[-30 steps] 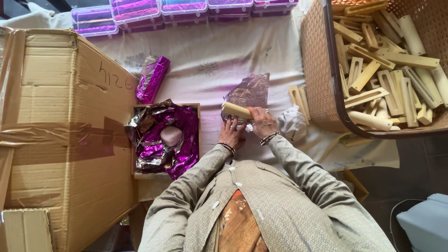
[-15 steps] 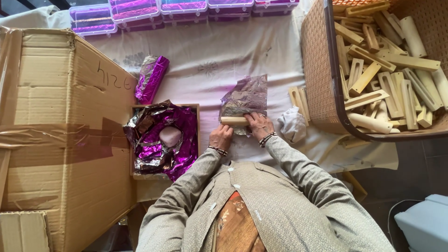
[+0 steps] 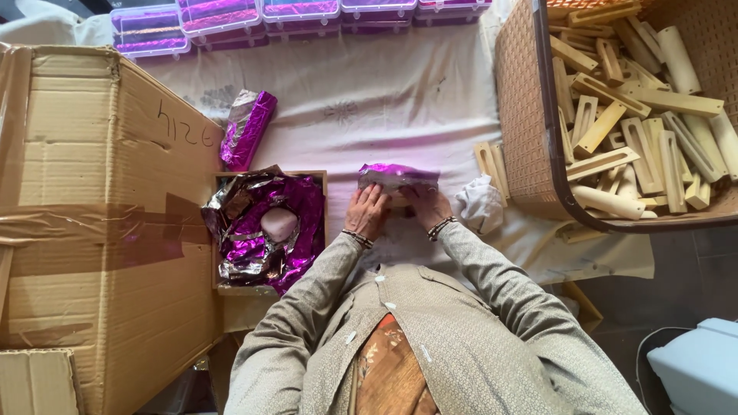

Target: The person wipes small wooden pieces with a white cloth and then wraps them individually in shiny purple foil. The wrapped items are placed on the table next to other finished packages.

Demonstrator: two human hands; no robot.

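Wrapping: both hands now press a sheet of purple foil [image 3: 398,177] down over the pale bar they work on; a second ago the bar lay bare on top of the flat sheet, half a second ago the sheet stood up behind it.
Meaning: judging by this, the fold-over has just been made and the ends are likely not yet tucked.
Left hand [image 3: 366,211]: fingers spread and curled onto the near-left edge of the foil bundle, gripping it against the cloth.
Right hand [image 3: 427,206]: closed over the near-right edge of the same bundle, a beaded bracelet at the wrist.
Place of the bundle: on the white cloth [image 3: 384,100], just in front of the person, between the wooden tray [image 3: 323,178] of loose foil sheets on the left and the crumpled white rag [image 3: 480,204] on the right.
Around: one finished foil-wrapped bar [image 3: 247,129] lies beside the cardboard box [image 3: 84,207]; the woven basket [image 3: 523,115] holds many bare pale pieces; clear purple boxes [image 3: 150,27] line the far edge.
Hidden: the bar itself is wholly covered, so its position inside the foil cannot be told.
Cut off: basket and box run out of view.
Hard to make out: the pale rounded lump in the tray.
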